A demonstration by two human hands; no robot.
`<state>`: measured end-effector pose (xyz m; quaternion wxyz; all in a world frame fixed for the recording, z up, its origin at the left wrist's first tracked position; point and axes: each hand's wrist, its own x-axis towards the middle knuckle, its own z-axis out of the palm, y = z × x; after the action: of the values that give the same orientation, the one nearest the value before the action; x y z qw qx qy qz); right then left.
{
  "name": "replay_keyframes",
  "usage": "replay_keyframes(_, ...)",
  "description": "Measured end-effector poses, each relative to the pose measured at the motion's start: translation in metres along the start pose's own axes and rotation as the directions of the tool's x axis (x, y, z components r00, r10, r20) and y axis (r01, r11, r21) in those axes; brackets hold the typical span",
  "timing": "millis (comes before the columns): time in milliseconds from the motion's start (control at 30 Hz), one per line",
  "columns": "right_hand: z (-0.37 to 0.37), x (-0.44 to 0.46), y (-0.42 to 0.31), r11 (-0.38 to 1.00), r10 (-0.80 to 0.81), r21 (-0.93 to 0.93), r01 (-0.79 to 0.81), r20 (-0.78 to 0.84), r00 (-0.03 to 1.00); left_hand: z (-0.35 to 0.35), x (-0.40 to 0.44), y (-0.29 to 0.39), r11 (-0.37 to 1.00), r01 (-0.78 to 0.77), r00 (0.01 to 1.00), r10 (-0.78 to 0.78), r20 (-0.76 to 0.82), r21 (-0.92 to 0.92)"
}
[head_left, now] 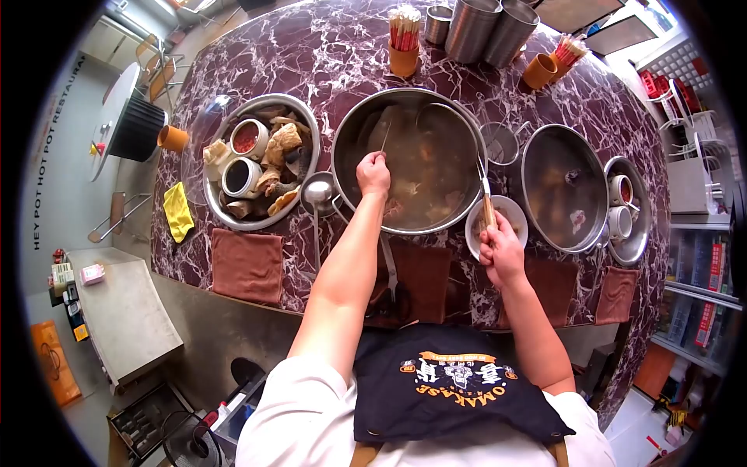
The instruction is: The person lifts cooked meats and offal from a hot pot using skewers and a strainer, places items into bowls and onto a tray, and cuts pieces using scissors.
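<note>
A wide metal pot (340, 156) of brown broth stands on the marbled table. My left hand (373, 174) is closed over its near left part, on a thin metal-handled utensil (385, 138) whose far end dips into the broth; its head is unclear. My right hand (503, 251) grips the wooden handle of a skimmer (489, 204) at the pot's right rim. The skimmer's round hoop lies partly in the broth. Below that handle sits a white bowl (515, 214), partly covered by the hand. A ladle (317, 191) rests left of the pot.
On the left, a metal basin (314, 140) holds cooked pieces and two sauce cups. Rightward are a second broth pot (526, 187), a wire strainer (500, 142) and another basin (643, 218). Brown cloths (247, 266) line the near edge. Chopstick holders (404, 62) and steel canisters (473, 31) stand behind.
</note>
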<state>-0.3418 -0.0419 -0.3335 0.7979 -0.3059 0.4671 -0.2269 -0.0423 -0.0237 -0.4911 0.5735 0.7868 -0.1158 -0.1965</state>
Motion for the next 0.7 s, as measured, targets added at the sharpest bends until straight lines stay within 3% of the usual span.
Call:
replay_keyframes(33,0.001,0.003,-0.001,1.000,-0.005,0.010,0.005,0.003,1.000,0.000,-0.003,-0.001,1.000,0.003,1.000,-0.003,-0.003,0.008)
replay_keyframes(167,0.004,0.015,-0.004,0.998,0.002,0.064,-0.006,0.060,0.998,-0.005,-0.016,0.011,0.925,-0.018,0.996,0.049,0.073,-0.380)
replay_keyframes(300,0.007,0.015,-0.011,0.983,0.064,0.170,-0.076,0.075,0.995,-0.034,-0.030,0.035,0.856,0.126,0.971,-0.004,0.238,-0.502)
replay_keyframes(367,-0.002,0.020,-0.010,0.976,0.077,0.197,-0.097,0.104,0.992,-0.046,-0.034,0.046,0.837,0.118,0.962,0.038,0.272,-0.534)
replay_keyframes(500,-0.004,0.022,-0.013,0.974,0.130,0.164,-0.155,0.153,0.980,-0.061,-0.041,0.068,0.854,0.098,0.935,0.097,0.340,-0.511)
replay_keyframes(567,-0.003,0.022,-0.013,0.974,0.142,0.150,-0.167,0.166,0.976,-0.062,-0.048,0.074,0.931,-0.002,0.909,0.154,0.387,-0.366)
replay_keyframes(700,-0.017,0.015,-0.015,0.955,0.156,0.220,-0.198,0.192,0.969,-0.061,-0.084,0.066,0.956,-0.042,0.898,0.164,0.408,-0.290)
